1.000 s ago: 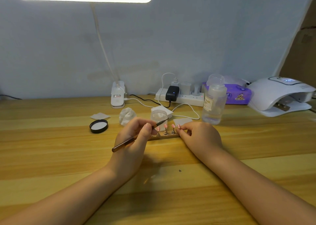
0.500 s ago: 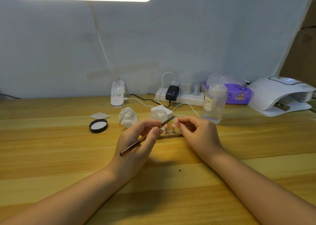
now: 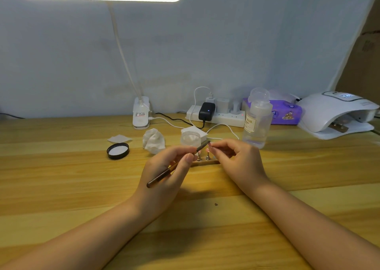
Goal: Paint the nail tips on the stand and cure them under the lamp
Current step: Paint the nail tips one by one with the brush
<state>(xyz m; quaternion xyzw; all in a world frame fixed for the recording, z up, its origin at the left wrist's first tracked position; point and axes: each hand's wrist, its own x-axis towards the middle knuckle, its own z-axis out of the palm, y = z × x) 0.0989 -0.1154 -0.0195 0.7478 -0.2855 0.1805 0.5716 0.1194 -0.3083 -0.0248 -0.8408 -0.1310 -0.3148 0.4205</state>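
Brown slim wooden-handled brush point(image 3: 170, 170) in left fingers point(image 3: 188, 158) needs steady strokes on the small pink nail tip point(image 3: 210, 145) pinched by right fingers point(image 3: 216, 149) above the stand point(image 3: 205, 162).

Near side: bare wooden table point(image 3: 185, 239) is lying open.
Far side: jar point(image 3: 190, 138), crumpled tissue point(image 3: 153, 140) and bottle point(image 3: 257, 124) are crowding the stand point(image 3: 205, 161).
Right: table is running open toward the curing lamp point(image 3: 337, 113).

A pale wooden desk point(image 3: 61, 187) with visible grain and a soft satin sheen. A slim brush point(image 3: 164, 173) has a glossy brown handle. Far right, the curing lamp point(image 3: 333, 109) is smooth, glossy white plastic. A clear plastic bottle point(image 3: 257, 124) stands near crumpled white tissue point(image 3: 153, 140).
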